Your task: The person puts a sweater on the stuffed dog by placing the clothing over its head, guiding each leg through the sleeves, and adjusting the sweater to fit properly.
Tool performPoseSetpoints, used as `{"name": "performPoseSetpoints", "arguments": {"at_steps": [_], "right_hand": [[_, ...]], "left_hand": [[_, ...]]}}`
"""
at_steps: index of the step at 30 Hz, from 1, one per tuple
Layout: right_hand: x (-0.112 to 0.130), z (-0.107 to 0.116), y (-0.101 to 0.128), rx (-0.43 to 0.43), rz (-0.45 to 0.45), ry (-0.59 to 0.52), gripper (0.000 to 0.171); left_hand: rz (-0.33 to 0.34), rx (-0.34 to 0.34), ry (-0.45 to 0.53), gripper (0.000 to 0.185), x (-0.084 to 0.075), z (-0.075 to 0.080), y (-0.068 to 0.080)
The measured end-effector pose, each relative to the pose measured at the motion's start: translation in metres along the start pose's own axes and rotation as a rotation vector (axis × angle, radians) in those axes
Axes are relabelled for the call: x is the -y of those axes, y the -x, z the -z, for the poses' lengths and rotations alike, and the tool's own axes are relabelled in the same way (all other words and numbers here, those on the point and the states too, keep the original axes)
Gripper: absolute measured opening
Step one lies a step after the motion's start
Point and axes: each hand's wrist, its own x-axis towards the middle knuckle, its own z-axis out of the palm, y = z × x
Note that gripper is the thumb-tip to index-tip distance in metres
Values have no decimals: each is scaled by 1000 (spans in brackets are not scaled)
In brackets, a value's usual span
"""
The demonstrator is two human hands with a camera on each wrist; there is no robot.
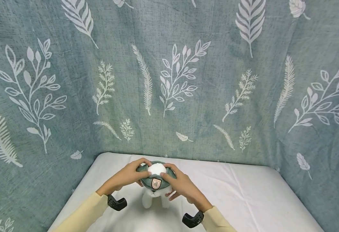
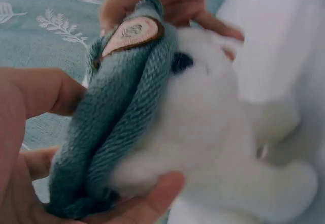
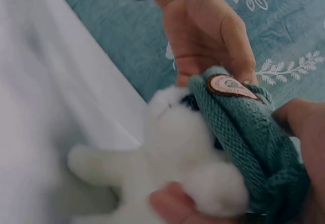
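Plush toy [image 2: 203,117], white and fluffy, is held upright between two hands over the white-covered tabletop [image 1: 230,193], near its far edge. Its two pale legs point downward in the head view; whether they bear on the cloth cannot be told. A green knitted hat [image 2: 117,102] sits on the toy's head, its thick rolled brim lying just beside a dark eye [image 2: 182,62]. A shield-shaped badge [image 1: 156,183], pale with a brown border, is fixed to the front of the brim and faces the wearer of the head camera (its small emblem is too fine to read). Seen from above, the green knit forms a ring around a white area.

Left hand [image 1: 129,175]: thumb and forefinger pinch the hat at its left side, and another fingertip presses the white plush below the brim. Right hand [image 1: 182,183]: thumb and forefinger pinch the opposite side of the hat, while the lower fingers are spread, one of them touching the toy. The two hands stand apart, with the hat between them.

A black device [image 1: 116,203] is worn at the left wrist and a similar black unit [image 1: 193,219] at the right; both sleeves [image 1: 83,212] are pale yellow. Blue-green fabric [image 1: 204,146] with white leaf prints hangs behind the tabletop and along its sides.
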Motion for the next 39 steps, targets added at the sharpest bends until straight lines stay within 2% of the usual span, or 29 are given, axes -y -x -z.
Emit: {"name": "performPoseSetpoints", "arguments": {"at_steps": [5, 10, 14, 18, 23, 26, 32, 35, 39], "right_hand": [[-5, 2, -1, -13, 7, -123, 61], [-10, 3, -3, -44, -18, -164, 63], [-13, 5, -4, -55, -21, -179, 61], [-16, 8, -4, -34, -12, -180, 58], [-19, 10, -4, -5, -3, -163, 62], [-19, 10, -2, -34, -8, -110, 67], [-17, 9, -1, -79, -49, 14, 75], [-17, 10, -1, -65, -60, 2, 75], [-19, 13, -4, -32, -52, -87, 70]], "left_hand": [[59, -73, 134, 40, 4, -10, -4], [92, -137, 230, 43, 10, -17, -5], [74, -114, 292, 41, 16, -18, -6], [60, -48, 342, 39, 20, -17, -6], [58, 18, 402, 43, 22, -16, -6], [56, 7, 416, 45, 22, -18, -6], [89, -62, 483, 46, 25, -26, -8], [102, -87, 525, 43, 26, -30, -8], [99, -108, 544, 36, 28, -32, -10]]}}
